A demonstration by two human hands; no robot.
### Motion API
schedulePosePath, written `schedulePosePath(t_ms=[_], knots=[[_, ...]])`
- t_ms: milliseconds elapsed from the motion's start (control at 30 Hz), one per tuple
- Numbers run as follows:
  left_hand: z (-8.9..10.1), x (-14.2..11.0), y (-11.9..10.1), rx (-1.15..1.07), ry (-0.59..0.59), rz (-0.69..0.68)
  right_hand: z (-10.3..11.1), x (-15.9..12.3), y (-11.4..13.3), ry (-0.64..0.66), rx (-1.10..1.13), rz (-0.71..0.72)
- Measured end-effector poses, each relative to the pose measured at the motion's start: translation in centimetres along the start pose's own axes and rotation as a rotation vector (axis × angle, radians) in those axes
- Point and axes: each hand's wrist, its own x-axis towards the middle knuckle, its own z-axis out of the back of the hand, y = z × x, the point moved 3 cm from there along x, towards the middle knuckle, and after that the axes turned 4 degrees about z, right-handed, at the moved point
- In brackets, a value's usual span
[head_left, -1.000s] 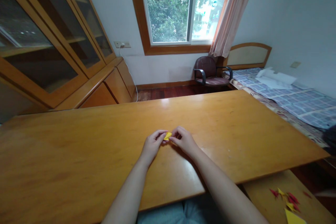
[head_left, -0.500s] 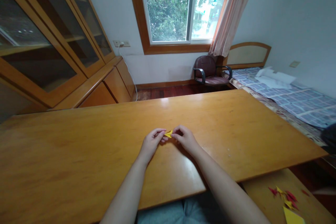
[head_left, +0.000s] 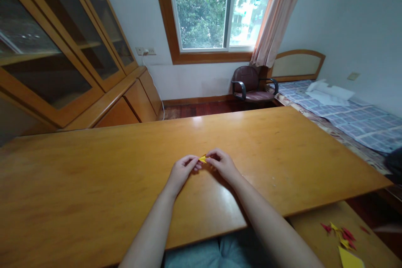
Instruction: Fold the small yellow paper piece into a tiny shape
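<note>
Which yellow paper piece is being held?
The folded yellow piece between the left hand and right hand, over the table; the other yellow pieces lie on the lower wooden surface, bottom right.

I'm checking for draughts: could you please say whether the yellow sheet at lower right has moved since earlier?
No; the yellow sheet keeps its place against the lower tabletop's edges.

To the left, glass-doored cabinet (head_left: 56,69) with shelves (head_left: 91,45) inside. From a wall socket (head_left: 151,51), white cord (head_left: 154,81) hanging down. Straight ahead, wood-framed window (head_left: 229,8) with foliage (head_left: 201,12) outside and pink curtain (head_left: 281,16) along its right edge. Near the curtain, maroon chair (head_left: 247,77) with black armrests (head_left: 243,88), just beside a bed (head_left: 297,65) spread with a checked cover (head_left: 366,122), white sheeting (head_left: 329,93) on top.
</note>
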Motion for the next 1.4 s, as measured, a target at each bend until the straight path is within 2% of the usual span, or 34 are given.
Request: schedulePosePath(t_ms=[267,533,800,1067,1400], knots=[[0.1,0.0,0.2,-0.02,0.01,-0.018,-0.2,-0.2,0.3,0.027,-0.044,0.012],[0.1,0.1,0.2,0.005,-0.024,-0.003,-0.4,-0.3,1.4,0.029,-0.25,0.229],[0.0,0.1,0.1,0.007,-0.016,0.011,-0.6,-0.5,1.5,0.066,-0.292,0.292],[-0.3,0.1,0.2,0.003,0.027,0.008,-0.4,-0.4,1.2,0.055,-0.267,0.251],[-0.4,-0.1,-0.2,0.015,0.013,0.016,-0.3,-0.4,1.4,0.044,-0.24,0.23]])
